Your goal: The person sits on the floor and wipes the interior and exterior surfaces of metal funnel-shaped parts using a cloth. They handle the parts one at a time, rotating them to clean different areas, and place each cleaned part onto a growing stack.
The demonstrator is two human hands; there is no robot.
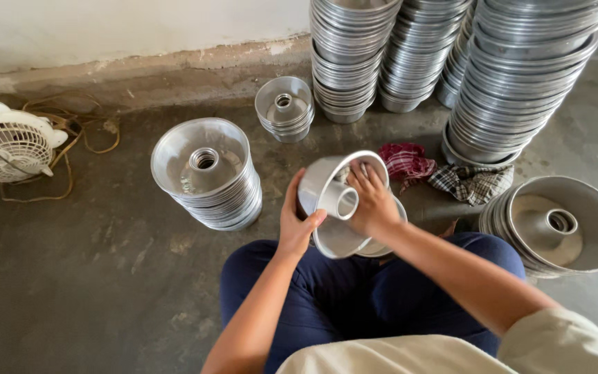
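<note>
The tube pan (337,190) was tilted on its side above the person's lap, resting on another pan (344,242) beneath it. The left hand (295,221) gripped the tube pan's left wall, thumb near its central tube. The right hand (372,201) clasped its right rim, fingers reaching inside. A checked cloth (470,182) lay right of the tube pan.

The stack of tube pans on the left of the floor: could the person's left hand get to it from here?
Probably yes: the stack of tube pans stands just beyond the left hand, bare floor between, though that hand now holds a pan.
</note>
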